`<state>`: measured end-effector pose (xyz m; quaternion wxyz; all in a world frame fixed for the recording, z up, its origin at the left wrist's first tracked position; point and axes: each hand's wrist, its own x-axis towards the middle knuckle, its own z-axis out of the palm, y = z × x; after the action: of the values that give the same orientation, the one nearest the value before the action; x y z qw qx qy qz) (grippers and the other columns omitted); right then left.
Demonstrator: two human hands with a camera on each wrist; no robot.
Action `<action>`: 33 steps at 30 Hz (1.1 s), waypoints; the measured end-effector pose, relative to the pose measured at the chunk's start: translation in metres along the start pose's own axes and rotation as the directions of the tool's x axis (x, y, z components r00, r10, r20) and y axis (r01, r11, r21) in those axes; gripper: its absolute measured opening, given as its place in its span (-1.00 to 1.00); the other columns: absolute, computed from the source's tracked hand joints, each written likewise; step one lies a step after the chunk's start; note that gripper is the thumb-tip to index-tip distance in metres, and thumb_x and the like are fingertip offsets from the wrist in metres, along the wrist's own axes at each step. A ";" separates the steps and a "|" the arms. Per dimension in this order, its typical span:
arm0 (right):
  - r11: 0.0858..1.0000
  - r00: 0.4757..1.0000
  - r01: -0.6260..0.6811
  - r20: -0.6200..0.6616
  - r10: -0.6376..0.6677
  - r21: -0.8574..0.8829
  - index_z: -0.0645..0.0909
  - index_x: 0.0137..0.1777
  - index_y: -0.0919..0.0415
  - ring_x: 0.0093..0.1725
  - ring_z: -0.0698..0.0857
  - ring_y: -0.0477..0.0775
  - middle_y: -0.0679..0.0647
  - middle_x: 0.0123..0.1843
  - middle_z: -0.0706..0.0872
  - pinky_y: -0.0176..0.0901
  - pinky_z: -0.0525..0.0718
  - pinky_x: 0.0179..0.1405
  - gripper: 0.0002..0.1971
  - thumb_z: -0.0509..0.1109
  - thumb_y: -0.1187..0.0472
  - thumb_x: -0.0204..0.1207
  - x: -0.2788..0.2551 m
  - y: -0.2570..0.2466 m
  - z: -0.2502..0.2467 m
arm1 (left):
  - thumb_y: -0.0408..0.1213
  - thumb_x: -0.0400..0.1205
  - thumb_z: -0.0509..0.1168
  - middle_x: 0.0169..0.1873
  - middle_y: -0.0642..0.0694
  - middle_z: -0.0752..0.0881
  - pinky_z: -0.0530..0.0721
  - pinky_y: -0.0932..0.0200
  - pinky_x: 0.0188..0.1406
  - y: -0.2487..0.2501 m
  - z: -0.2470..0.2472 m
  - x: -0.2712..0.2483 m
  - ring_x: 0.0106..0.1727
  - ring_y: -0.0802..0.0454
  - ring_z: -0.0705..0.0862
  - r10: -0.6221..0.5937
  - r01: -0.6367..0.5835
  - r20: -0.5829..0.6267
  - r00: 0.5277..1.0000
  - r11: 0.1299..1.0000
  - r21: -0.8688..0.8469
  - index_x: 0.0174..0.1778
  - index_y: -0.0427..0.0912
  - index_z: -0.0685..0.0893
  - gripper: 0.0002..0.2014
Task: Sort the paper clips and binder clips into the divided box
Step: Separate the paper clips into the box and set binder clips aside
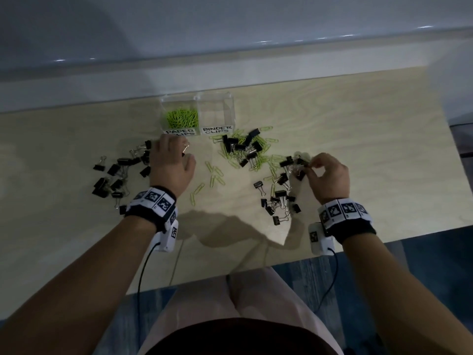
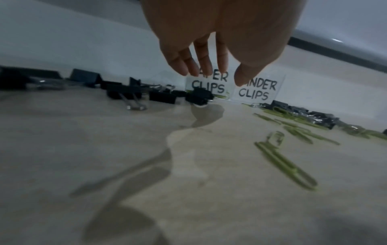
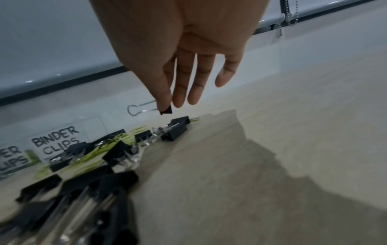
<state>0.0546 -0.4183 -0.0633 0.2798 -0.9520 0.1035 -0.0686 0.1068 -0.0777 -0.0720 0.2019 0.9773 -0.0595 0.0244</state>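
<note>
The clear divided box (image 1: pixel 197 98) stands at the table's back. Its "PAPER CLIPS" half holds green paper clips (image 1: pixel 183 117); the "BINDER CLIPS" half (image 1: pixel 217 111) looks empty. My left hand (image 1: pixel 179 155) hovers in front of the box with its fingers (image 2: pixel 184 66) hanging straight, and a black binder clip (image 2: pixel 199 97) sits just under them, not gripped. To the right, my right hand (image 3: pixel 167 106) pinches a black binder clip (image 3: pixel 166 110) between thumb and forefinger above the table; its wire handle (image 3: pixel 136 109) sticks out to the left.
Black binder clips lie in a pile (image 1: pixel 120 175) left of my left hand. A mixed heap of green and black clips (image 1: pixel 243 149) lies before the box, with more binder clips (image 1: pixel 279 203) below my right hand. Loose paper clips (image 1: pixel 215 175) are scattered mid-table. The table's front edge (image 1: pixel 371 245) is near.
</note>
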 end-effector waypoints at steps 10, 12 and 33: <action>0.970 0.961 0.210 0.209 -0.181 -0.123 0.72 -0.01 0.04 -0.01 0.63 0.14 0.02 -0.03 0.72 0.16 0.52 0.06 -0.85 0.42 0.17 0.44 0.014 -0.077 0.051 | -0.37 0.53 0.34 0.15 -0.17 0.56 0.47 -0.17 0.22 0.087 0.032 0.015 0.18 -0.21 0.46 0.312 -0.313 0.366 0.877 0.948 -0.057 0.27 -0.21 0.61 -0.64; 0.969 0.942 0.190 0.309 -0.134 -0.159 0.70 0.11 0.00 0.09 0.58 0.18 0.04 0.03 0.69 0.15 0.44 0.08 -0.76 0.38 0.12 0.44 0.018 -0.087 0.061 | -0.36 0.53 0.35 0.12 -0.20 0.57 0.49 -0.16 0.18 0.084 0.034 0.018 0.14 -0.24 0.49 0.300 -0.303 0.375 0.877 0.952 -0.052 0.22 -0.24 0.62 -0.67; 0.986 0.994 -0.059 0.077 0.072 -0.157 0.68 0.00 0.15 0.01 0.61 0.22 0.13 0.01 0.65 0.15 0.53 0.07 -0.79 0.32 0.19 0.40 0.028 -0.034 0.027 | -0.32 0.65 0.18 -0.16 -0.28 0.56 0.43 0.01 -0.15 -0.003 -0.003 0.007 -0.12 -0.15 0.49 -0.047 0.043 -0.028 0.999 0.991 -0.127 -0.09 -0.35 0.51 -0.86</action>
<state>0.0925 -0.3829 -0.0654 0.2112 -0.9689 0.1281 -0.0116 0.1145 -0.0745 -0.0696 0.2647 0.9632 -0.0359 0.0310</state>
